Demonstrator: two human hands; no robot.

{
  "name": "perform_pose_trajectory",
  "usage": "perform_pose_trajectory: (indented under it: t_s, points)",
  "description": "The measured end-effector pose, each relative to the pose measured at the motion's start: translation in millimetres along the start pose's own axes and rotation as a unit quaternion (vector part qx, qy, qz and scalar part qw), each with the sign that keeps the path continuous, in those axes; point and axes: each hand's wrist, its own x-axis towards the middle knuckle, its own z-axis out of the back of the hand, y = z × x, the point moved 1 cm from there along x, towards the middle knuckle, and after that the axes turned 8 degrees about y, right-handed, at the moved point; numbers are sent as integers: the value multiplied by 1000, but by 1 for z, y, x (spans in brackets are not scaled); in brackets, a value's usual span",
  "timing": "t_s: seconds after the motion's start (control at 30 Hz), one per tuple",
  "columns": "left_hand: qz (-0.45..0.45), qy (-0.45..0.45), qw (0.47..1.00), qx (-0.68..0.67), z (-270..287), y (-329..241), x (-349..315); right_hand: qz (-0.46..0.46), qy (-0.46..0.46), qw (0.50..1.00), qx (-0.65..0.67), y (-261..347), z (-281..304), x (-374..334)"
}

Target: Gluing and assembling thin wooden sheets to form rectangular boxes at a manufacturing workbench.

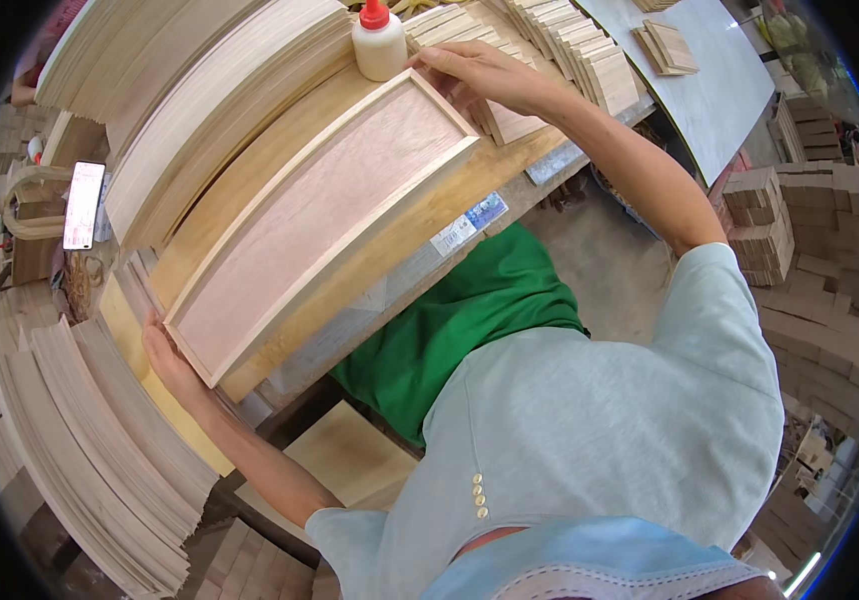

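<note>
A shallow wooden tray (319,225) lies between the two hands, spanning from one to the other. The left hand (175,368) rests along its near end, fingers extended; the right hand (474,75) bends at the far end, fingers partly hidden, so its grip cannot be told. Just left of the right hand stands a red-capped white bottle (380,52); beyond the left hand is a phone (83,205).
</note>
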Motion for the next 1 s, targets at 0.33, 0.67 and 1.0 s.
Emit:
perform_pose_trajectory:
  t_s: [0.33, 0.67, 1.0]
  points:
    - [-108, 275, 848, 440, -32, -76, -35, 141, 134, 875, -443, 40, -15, -24]
    - [-139, 265, 828, 475, -37, -78, -36, 155, 133, 867, -454, 44, -20, -21]
    - [-131, 245, 835, 476, -39, -85, -37, 171, 99, 868, -456, 53, -19, -26]
